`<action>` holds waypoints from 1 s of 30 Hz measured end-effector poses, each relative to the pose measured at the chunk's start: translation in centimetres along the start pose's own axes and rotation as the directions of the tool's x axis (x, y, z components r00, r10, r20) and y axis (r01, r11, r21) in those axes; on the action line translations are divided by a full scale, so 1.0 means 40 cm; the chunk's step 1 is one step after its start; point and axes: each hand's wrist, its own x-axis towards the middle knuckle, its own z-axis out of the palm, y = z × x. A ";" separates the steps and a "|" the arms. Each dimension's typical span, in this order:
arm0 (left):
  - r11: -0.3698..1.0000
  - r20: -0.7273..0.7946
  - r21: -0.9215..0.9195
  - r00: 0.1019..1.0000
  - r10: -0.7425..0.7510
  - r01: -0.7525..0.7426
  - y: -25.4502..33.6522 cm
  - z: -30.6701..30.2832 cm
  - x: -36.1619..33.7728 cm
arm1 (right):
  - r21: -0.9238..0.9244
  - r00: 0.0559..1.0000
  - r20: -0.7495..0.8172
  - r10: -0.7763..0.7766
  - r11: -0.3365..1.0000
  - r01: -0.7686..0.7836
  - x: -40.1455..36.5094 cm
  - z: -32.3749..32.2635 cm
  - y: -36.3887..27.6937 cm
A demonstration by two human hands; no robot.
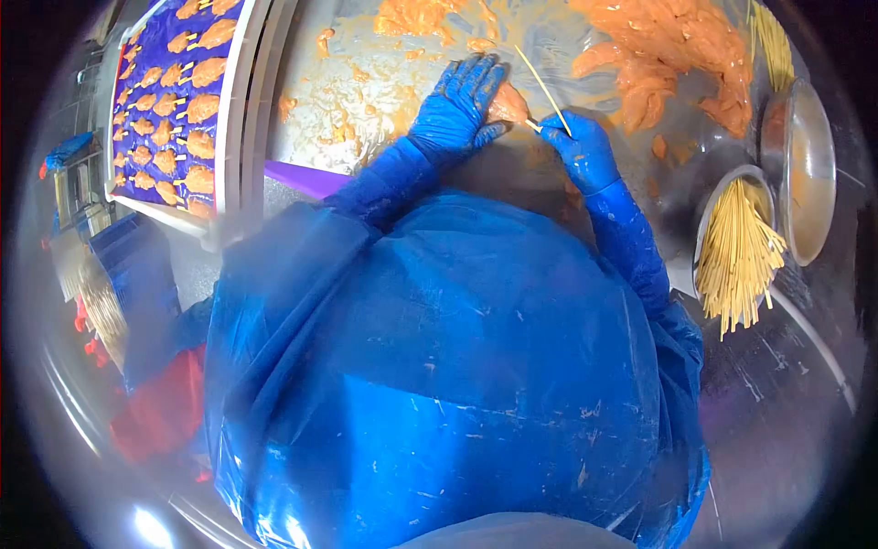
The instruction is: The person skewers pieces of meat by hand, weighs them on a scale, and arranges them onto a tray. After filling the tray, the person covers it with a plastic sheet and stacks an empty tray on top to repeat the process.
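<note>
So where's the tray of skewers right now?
In the head view, the tray is at the upper left, to the left of the person's left hand and beside the left edge of the metal table.

Passage between right hand (583, 151) and stick bowl (758, 177); meat heap (654, 50) blocks far right of worktop (306, 146), tray (232, 101) its left edge.

a bare-metal counter (311, 137) with a dull silver sheen spans the top of the view, smeared in places and catching pale light on its left part. the dark grey floor (777, 412) at lower right has pale scuffs and a long light stripe (817, 343), while a white glare (151, 528) burns at lower left, near the view's black, curved edge.
</note>
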 end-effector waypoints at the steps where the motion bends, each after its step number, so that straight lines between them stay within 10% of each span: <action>1: 1.000 0.015 0.011 1.000 -0.028 0.028 0.008 -0.002 0.000 | 0.003 1.000 0.001 -0.003 1.000 0.003 0.001 0.005 0.000; 21: 0.998 0.006 0.065 1.000 -0.015 0.014 0.084 0.063 -0.004 | 0.051 0.999 -0.026 -0.035 0.998 0.036 0.008 0.012 0.006; 27: 0.982 0.062 0.040 0.981 0.184 -0.187 0.034 0.070 0.002 | -0.005 0.996 -0.020 -0.085 0.996 0.085 0.014 0.009 0.027; 30: 0.998 -0.053 -0.066 0.999 0.005 -0.009 -0.026 -0.010 0.007 | 0.041 0.999 -0.026 -0.029 0.999 0.030 0.005 0.008 0.011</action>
